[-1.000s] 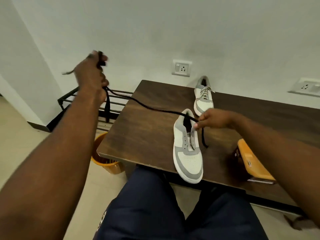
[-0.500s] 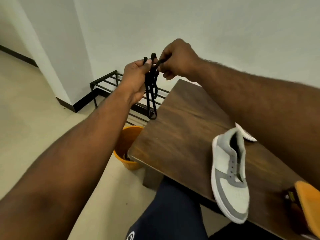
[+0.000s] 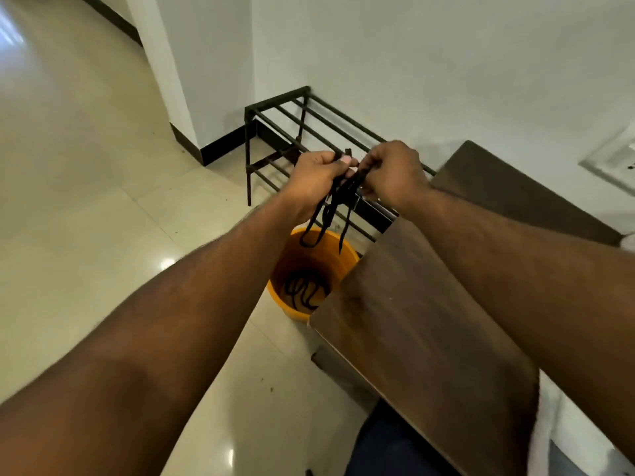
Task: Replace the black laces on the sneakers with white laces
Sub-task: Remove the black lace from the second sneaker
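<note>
A bunched black lace (image 3: 338, 201) hangs in loops between both hands, above an orange bucket (image 3: 311, 269). My left hand (image 3: 314, 180) grips the bundle's top, and my right hand (image 3: 391, 173) pinches it from the right side. Another black lace (image 3: 304, 292) lies coiled in the bottom of the bucket. A white and grey sneaker (image 3: 580, 438) shows only partly at the lower right edge, behind my right forearm. No white laces are in view.
The dark wooden table (image 3: 422, 321) fills the right side, its corner next to the bucket. A black metal rack (image 3: 285, 132) stands against the white wall behind my hands. Glossy tiled floor (image 3: 103, 201) spreads to the left. A wall socket (image 3: 615, 159) sits at far right.
The lace came free of the sneaker and was gathered into a bundle. My view swung left and down, and both hands carried the bundle over the orange bucket.
</note>
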`<action>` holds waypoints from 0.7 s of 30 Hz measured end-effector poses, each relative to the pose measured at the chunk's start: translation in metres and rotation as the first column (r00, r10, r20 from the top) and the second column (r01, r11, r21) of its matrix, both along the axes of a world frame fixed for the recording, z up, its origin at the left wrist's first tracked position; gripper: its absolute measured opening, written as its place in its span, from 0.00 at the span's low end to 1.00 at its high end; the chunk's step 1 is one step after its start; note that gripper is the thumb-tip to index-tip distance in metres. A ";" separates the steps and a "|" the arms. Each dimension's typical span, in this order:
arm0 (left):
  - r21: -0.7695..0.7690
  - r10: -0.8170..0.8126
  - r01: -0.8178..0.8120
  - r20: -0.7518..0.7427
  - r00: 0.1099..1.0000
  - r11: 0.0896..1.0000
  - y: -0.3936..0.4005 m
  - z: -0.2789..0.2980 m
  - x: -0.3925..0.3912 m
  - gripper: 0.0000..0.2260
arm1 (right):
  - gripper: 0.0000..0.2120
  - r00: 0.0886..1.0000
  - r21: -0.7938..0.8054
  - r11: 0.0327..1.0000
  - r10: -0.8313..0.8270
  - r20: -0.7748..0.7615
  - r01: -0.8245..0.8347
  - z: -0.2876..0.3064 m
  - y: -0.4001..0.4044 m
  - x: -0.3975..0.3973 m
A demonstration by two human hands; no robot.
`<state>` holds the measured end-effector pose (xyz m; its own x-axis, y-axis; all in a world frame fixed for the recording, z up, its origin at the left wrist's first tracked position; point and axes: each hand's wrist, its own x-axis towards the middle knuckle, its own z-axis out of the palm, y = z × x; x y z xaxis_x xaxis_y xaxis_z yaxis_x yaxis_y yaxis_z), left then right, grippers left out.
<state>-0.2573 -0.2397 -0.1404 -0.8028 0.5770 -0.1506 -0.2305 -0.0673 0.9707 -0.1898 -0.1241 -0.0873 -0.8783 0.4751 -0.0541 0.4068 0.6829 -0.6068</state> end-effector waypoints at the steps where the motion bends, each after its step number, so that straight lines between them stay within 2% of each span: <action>1: -0.044 -0.009 0.008 -0.018 1.000 0.999 0.000 -0.009 -0.002 0.09 | 0.11 1.000 -0.007 1.000 -0.006 0.026 0.006 -0.012 0.002 -0.002; 4: -0.174 -0.045 0.034 -0.060 0.997 0.984 -0.001 -0.035 -0.010 0.07 | 0.11 0.995 0.001 1.000 -0.010 0.104 0.009 -0.046 0.005 -0.013; 6: -0.325 -0.108 0.057 -0.143 0.984 0.944 -0.003 -0.048 -0.014 0.08 | 0.10 0.985 0.036 0.999 -0.008 0.174 0.002 -0.061 0.005 -0.017; 7: -0.443 -0.175 0.075 -0.189 0.966 0.893 -0.003 -0.055 -0.018 0.08 | 0.09 0.978 0.041 0.999 -0.011 0.208 0.003 -0.070 0.006 -0.020; 9: -0.673 -0.322 0.082 -0.240 0.916 0.735 -0.003 -0.067 -0.022 0.07 | 0.06 0.970 0.052 0.999 0.001 0.243 -0.014 -0.083 0.008 -0.019; 11: -0.787 -0.382 0.036 -0.258 0.887 0.616 -0.003 -0.079 -0.027 0.09 | 0.06 0.965 0.093 0.994 0.025 0.262 -0.051 -0.094 0.009 -0.014; 16: -0.809 -0.423 0.017 -0.289 0.859 0.588 -0.004 -0.090 -0.021 0.13 | 0.08 0.953 0.164 0.979 0.065 0.298 -0.118 -0.103 0.007 -0.003; 21: -0.732 -0.403 -0.015 -0.391 0.828 0.681 0.007 -0.070 0.010 0.14 | 0.09 0.961 0.151 0.979 0.096 0.258 -0.139 -0.081 0.004 0.012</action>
<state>-0.2476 -0.2324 -0.2102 -0.7573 0.6239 -0.1927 0.3548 0.6410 0.6806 -0.1782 -0.1203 -0.1687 -0.8973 0.3900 -0.2068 0.4408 0.8176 -0.3706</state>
